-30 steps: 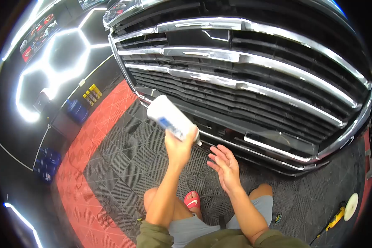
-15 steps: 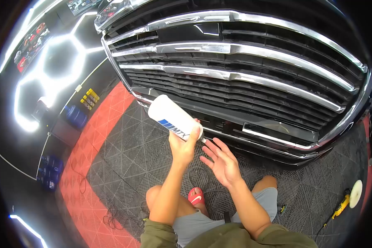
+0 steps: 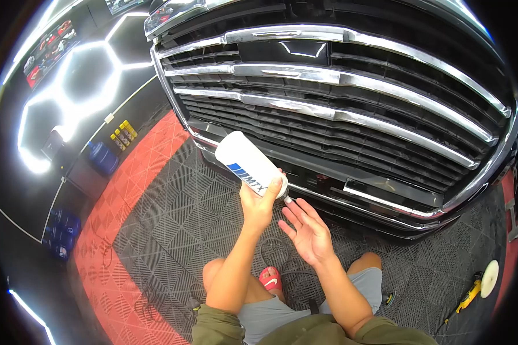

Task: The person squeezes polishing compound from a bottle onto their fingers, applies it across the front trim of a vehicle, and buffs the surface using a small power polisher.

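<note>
My left hand (image 3: 259, 204) is wrapped round a white bottle (image 3: 244, 158) with blue and dark lettering. The bottle is tipped, its base up to the left and its dark-and-pale nozzle (image 3: 286, 199) pointing down to the right. Just under the nozzle is my right hand (image 3: 312, 233), palm up with the fingers spread. The nozzle tip is at or very near the fingertips; whether they touch I cannot tell. Behind both hands stands the front of a black car, with its chrome-barred grille (image 3: 328, 75).
A yellow polisher (image 3: 471, 293) with a white pad lies on the grey tile floor (image 3: 155, 230) at right. Blue water jugs (image 3: 103, 158) and yellow-capped bottles (image 3: 124, 133) stand along the left wall. Cables (image 3: 279, 256) lie on the floor near my feet.
The view has shifted slightly, so the car and bottle appear a little further right. My left hand still holds the tipped bottle, and my right hand stays open beneath the nozzle.
</note>
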`<state>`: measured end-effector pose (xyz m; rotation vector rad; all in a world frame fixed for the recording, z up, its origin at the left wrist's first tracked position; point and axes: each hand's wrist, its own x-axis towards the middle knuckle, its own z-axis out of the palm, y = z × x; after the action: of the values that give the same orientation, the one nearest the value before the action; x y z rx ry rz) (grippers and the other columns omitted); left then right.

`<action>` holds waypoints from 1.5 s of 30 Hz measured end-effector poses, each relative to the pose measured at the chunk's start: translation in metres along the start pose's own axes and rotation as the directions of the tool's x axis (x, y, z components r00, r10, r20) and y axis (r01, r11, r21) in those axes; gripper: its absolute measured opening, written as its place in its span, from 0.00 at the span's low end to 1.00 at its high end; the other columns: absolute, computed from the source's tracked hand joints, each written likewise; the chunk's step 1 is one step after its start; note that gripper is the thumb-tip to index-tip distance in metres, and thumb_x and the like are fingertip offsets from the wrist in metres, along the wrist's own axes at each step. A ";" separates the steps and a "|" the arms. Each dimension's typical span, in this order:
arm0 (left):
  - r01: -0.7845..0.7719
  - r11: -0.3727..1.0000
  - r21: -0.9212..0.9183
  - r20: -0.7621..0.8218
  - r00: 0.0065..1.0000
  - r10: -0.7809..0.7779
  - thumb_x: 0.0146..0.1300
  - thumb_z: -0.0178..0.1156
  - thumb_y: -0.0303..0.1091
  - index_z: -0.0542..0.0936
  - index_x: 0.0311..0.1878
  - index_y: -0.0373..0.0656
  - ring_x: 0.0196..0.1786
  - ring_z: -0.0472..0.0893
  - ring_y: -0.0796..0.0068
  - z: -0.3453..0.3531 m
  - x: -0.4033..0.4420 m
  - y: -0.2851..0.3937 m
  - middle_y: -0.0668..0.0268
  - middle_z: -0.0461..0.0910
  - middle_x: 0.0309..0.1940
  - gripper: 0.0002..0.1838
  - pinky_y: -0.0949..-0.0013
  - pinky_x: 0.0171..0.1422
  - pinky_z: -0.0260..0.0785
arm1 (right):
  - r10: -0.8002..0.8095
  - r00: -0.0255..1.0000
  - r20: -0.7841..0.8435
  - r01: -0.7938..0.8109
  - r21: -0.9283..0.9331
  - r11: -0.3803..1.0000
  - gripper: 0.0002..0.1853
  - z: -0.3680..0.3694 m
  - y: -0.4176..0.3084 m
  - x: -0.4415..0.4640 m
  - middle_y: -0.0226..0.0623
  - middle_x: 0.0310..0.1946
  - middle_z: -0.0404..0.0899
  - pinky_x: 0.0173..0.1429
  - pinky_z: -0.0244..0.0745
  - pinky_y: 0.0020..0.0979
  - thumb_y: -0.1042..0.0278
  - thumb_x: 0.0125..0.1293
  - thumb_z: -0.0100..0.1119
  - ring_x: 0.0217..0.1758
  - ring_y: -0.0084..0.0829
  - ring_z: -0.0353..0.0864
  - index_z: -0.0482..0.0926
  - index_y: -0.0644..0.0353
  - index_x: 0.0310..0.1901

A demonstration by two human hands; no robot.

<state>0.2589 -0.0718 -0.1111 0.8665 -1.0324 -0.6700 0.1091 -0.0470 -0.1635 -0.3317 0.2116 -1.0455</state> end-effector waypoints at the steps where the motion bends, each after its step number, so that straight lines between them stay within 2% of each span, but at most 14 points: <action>1: 0.002 1.000 0.000 0.002 1.000 -0.002 0.69 0.66 0.29 0.72 0.59 0.29 0.52 0.86 0.59 0.000 0.001 0.001 0.51 0.84 0.49 0.21 0.59 0.60 0.79 | 0.001 1.000 -0.006 -0.001 0.004 1.000 0.25 0.001 -0.001 0.000 0.53 0.72 0.65 0.74 0.69 0.55 0.71 0.77 0.51 0.73 0.45 0.69 0.63 0.62 0.72; 15: 0.035 0.999 -0.015 0.019 0.999 -0.035 0.67 0.66 0.27 0.74 0.59 0.29 0.53 0.86 0.59 0.005 0.005 -0.008 0.51 0.84 0.50 0.21 0.59 0.61 0.78 | 0.013 1.000 -0.020 -0.011 0.074 0.997 0.23 -0.015 -0.003 0.008 0.52 0.71 0.68 0.75 0.69 0.54 0.73 0.76 0.51 0.73 0.44 0.70 0.66 0.61 0.70; 17: -0.121 0.962 0.246 0.080 0.991 0.105 0.66 0.65 0.25 0.74 0.59 0.29 0.58 0.83 0.58 0.011 0.001 0.018 0.51 0.83 0.54 0.20 0.59 0.64 0.75 | 0.020 0.999 -0.042 -0.016 0.082 0.997 0.21 -0.023 -0.005 0.010 0.51 0.71 0.68 0.74 0.70 0.53 0.74 0.76 0.52 0.72 0.43 0.71 0.67 0.61 0.68; 18: -0.429 0.809 0.402 0.232 0.903 0.363 0.64 0.64 0.24 0.76 0.58 0.30 0.61 0.80 0.61 0.008 0.003 0.035 0.50 0.81 0.56 0.20 0.60 0.65 0.73 | 0.007 0.999 -0.036 -0.004 0.084 0.996 0.21 -0.027 -0.007 0.011 0.51 0.71 0.68 0.74 0.70 0.53 0.74 0.76 0.52 0.72 0.43 0.71 0.67 0.61 0.68; 20: -0.647 0.531 0.547 0.414 0.760 0.500 0.63 0.66 0.25 0.76 0.58 0.32 0.60 0.79 0.63 -0.009 0.008 0.039 0.50 0.79 0.57 0.21 0.60 0.65 0.72 | -0.002 0.994 -0.107 0.004 0.024 1.000 0.20 -0.034 -0.009 0.008 0.50 0.71 0.69 0.74 0.70 0.53 0.73 0.76 0.52 0.72 0.43 0.72 0.69 0.60 0.66; 21: -0.565 0.454 0.689 0.392 0.818 0.421 0.62 0.67 0.26 0.76 0.57 0.31 0.57 0.80 0.62 -0.011 0.009 0.035 0.52 0.81 0.54 0.21 0.59 0.64 0.73 | -0.018 0.993 -0.113 0.018 0.002 1.000 0.19 -0.039 -0.008 0.008 0.50 0.71 0.70 0.73 0.70 0.53 0.73 0.76 0.53 0.71 0.42 0.72 0.69 0.59 0.66; 22: -0.068 0.844 0.531 0.112 0.994 0.010 0.63 0.67 0.25 0.76 0.57 0.32 0.58 0.82 0.61 0.005 0.005 0.039 0.53 0.83 0.51 0.20 0.58 0.64 0.74 | 0.009 0.991 -0.134 -0.003 0.041 0.999 0.19 -0.042 -0.006 0.009 0.50 0.71 0.69 0.73 0.71 0.52 0.73 0.75 0.53 0.71 0.42 0.72 0.69 0.59 0.66; 24: 0.120 0.990 0.079 -0.024 0.993 -0.118 0.64 0.68 0.27 0.77 0.56 0.33 0.56 0.84 0.62 0.009 -0.004 0.014 0.55 0.84 0.48 0.19 0.59 0.63 0.75 | 0.029 0.990 -0.142 -0.026 0.020 0.999 0.19 -0.047 -0.001 0.010 0.51 0.72 0.69 0.73 0.70 0.52 0.72 0.76 0.53 0.72 0.43 0.71 0.68 0.59 0.66; 25: -0.165 0.983 0.083 0.183 0.972 0.147 0.63 0.70 0.30 0.77 0.56 0.33 0.55 0.84 0.64 0.009 -0.003 0.015 0.55 0.84 0.49 0.21 0.58 0.62 0.76 | 0.033 0.991 -0.126 -0.032 0.013 0.999 0.19 -0.046 -0.004 0.016 0.51 0.72 0.69 0.73 0.70 0.52 0.72 0.76 0.53 0.72 0.43 0.71 0.68 0.59 0.66; 26: -0.221 0.972 0.081 0.096 0.972 0.213 0.65 0.70 0.34 0.78 0.56 0.30 0.53 0.85 0.63 0.022 -0.007 0.016 0.55 0.85 0.49 0.22 0.59 0.61 0.76 | 0.028 0.996 -0.086 -0.026 0.024 0.999 0.20 -0.045 -0.005 0.018 0.51 0.72 0.68 0.74 0.69 0.52 0.71 0.76 0.53 0.72 0.43 0.71 0.68 0.59 0.66; 28: 0.128 0.979 0.156 0.043 0.990 -0.136 0.66 0.68 0.34 0.79 0.56 0.30 0.53 0.85 0.64 0.003 0.002 -0.002 0.55 0.86 0.49 0.20 0.60 0.61 0.77 | 0.063 0.994 -0.089 -0.059 0.047 0.997 0.20 -0.047 0.006 -0.007 0.51 0.72 0.67 0.74 0.68 0.53 0.70 0.76 0.52 0.72 0.44 0.70 0.68 0.59 0.67; 29: 0.145 0.980 0.136 0.041 0.988 -0.152 0.67 0.66 0.34 0.80 0.55 0.30 0.53 0.85 0.64 -0.001 0.000 -0.009 0.54 0.86 0.49 0.19 0.61 0.61 0.76 | 0.073 0.994 -0.084 -0.070 0.044 0.997 0.20 -0.042 0.005 -0.006 0.52 0.72 0.67 0.75 0.67 0.54 0.70 0.76 0.52 0.73 0.44 0.69 0.67 0.59 0.67; 32: 0.002 0.992 0.124 0.095 0.995 -0.014 0.67 0.66 0.36 0.80 0.54 0.29 0.52 0.86 0.63 0.010 -0.005 -0.002 0.53 0.86 0.47 0.20 0.61 0.60 0.77 | 0.066 0.997 -0.030 -0.064 0.060 0.996 0.21 -0.027 -0.003 0.006 0.51 0.71 0.68 0.75 0.66 0.55 0.71 0.76 0.52 0.73 0.45 0.69 0.67 0.59 0.68; 45: 0.049 0.998 0.050 -0.003 0.999 -0.049 0.67 0.65 0.34 0.82 0.52 0.28 0.51 0.86 0.62 0.013 -0.008 -0.011 0.52 0.87 0.46 0.17 0.62 0.60 0.76 | 0.094 0.995 0.017 -0.096 0.156 0.983 0.20 -0.024 0.001 -0.002 0.49 0.69 0.71 0.76 0.66 0.53 0.71 0.74 0.53 0.72 0.44 0.71 0.71 0.58 0.66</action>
<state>0.2432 -0.0746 -0.1204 0.9386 -1.0328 -0.6871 0.1011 -0.0483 -0.1862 -0.1826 0.1343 -0.9596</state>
